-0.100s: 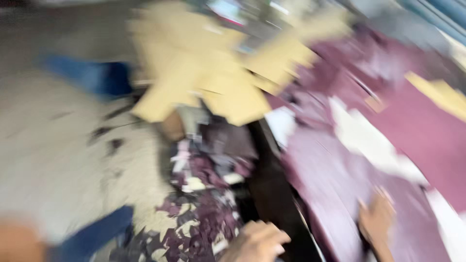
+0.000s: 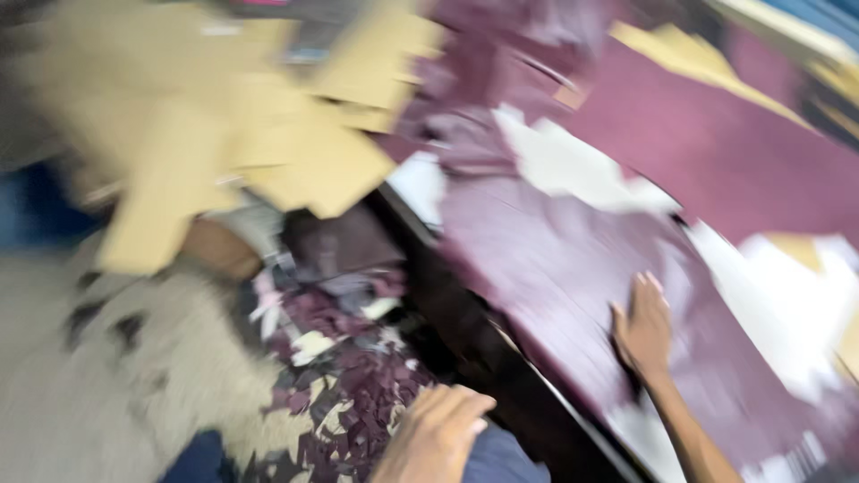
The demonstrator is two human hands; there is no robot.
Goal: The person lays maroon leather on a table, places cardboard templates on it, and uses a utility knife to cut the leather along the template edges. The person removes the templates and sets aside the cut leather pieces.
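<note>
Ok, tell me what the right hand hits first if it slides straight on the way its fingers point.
The right hand lies flat on the maroon sheet, fingers pointing up-frame. Straight on there is more maroon sheet, then probably the white patch; blur makes that uncertain.

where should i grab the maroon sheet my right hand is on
Probably at the near edge of the maroon sheet, coming from the table's front side: the sheet lies flat, so only an edge can be pinched. The right hand rests flat on top; blur hides the edge's exact line.

No packages, labels, signs or screens discernible near either hand; frame heavily motion-blurred, only loose sheet material and scraps visible.
</note>
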